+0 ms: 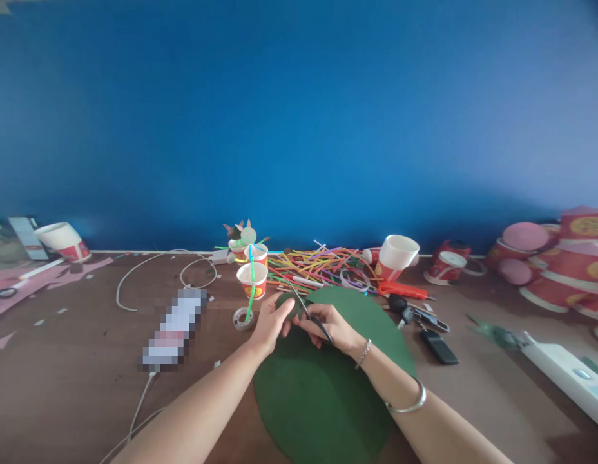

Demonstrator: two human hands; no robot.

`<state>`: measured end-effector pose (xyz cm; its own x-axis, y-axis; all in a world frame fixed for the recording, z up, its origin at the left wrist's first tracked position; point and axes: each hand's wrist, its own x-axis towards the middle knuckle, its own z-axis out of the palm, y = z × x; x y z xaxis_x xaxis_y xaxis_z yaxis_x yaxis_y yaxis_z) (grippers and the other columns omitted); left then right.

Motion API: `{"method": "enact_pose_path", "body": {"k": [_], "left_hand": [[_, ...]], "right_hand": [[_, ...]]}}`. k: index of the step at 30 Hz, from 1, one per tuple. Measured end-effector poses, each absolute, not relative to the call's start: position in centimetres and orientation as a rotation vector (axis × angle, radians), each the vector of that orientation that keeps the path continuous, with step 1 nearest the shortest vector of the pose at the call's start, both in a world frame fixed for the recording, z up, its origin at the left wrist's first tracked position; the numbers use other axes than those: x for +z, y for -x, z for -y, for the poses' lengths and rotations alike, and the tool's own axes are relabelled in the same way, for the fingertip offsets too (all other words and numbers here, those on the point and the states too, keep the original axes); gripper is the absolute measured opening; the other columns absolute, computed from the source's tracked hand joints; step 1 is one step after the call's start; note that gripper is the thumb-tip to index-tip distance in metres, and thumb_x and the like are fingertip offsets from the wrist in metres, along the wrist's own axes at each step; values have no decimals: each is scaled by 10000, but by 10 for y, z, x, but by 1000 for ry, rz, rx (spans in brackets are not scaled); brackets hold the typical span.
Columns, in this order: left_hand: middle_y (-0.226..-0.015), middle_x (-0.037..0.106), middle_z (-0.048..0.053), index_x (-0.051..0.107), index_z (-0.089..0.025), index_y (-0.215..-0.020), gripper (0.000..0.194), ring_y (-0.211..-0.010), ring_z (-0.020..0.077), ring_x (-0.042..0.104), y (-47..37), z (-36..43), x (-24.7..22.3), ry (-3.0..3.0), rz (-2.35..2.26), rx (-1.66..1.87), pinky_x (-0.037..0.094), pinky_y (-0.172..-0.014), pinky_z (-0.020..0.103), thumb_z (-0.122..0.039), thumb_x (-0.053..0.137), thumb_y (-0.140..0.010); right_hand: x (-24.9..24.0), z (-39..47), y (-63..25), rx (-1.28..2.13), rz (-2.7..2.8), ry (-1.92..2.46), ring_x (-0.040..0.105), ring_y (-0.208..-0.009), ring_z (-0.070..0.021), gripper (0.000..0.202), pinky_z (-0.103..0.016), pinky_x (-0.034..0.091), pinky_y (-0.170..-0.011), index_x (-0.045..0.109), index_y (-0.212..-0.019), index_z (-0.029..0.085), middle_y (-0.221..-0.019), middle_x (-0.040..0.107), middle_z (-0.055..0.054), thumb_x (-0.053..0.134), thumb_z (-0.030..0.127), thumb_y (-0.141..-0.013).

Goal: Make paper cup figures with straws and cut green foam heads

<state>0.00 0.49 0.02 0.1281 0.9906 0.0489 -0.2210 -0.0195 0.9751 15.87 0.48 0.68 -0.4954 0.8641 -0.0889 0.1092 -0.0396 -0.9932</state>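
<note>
My left hand (272, 319) pinches a small dark green piece (284, 300), most likely paper, between thumb and fingers. A pair of scissors with dark handles (322, 327) is in my right hand (334, 327), the blades slanting up and left beside the green piece. Whether the blades touch it I cannot tell. Both hands are over a large round green sheet (328, 393) lying on the table. Just left of them, a red and white paper cup (252, 281) holds a green straw (251, 303), and a tape roll (243, 318) lies by it.
Colourful thin sticks or straws (313, 264) are heaped at the back. Stacked paper cups (396, 256), an orange-handled tool (403, 290) and keys (400, 308) lie right. A phone (176, 328) with a cable is left; a white power strip (569, 370) is far right.
</note>
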Motion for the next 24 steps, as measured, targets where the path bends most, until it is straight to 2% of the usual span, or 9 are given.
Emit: {"method": "enact_pose_path", "body": {"k": [12, 17, 24], "left_hand": [[-519, 578, -10, 550, -139, -720, 287, -366, 49, 425, -1, -4, 2, -1114, -930, 1232, 247, -304, 142, -414, 616, -768], [-532, 593, -2, 557, -145, -718, 298, -401, 69, 475, 0, -4, 2, -1113, -928, 1226, 259, -305, 146, -431, 631, -746], [-502, 573, -14, 548, -141, -717, 295, -356, 47, 419, 0, -4, 3, -1122, -938, 1223, 237, -305, 143, -424, 621, -757]], "right_hand": [[4, -6, -160, 1610, 1632, 972, 471, -407, -67, 370, -172, 392, -392, 600, -768, 131, -471, 524, 45, 685, 487, -713], [2, -7, -161, 1604, 1632, 980, 452, -396, -62, 371, -172, 389, -379, 595, -767, 131, -465, 500, 56, 696, 482, -700], [3, -6, -161, 1583, 1655, 995, 427, -376, -53, 341, -165, 371, -363, 608, -778, 119, -446, 484, 62, 690, 444, -712]]}}
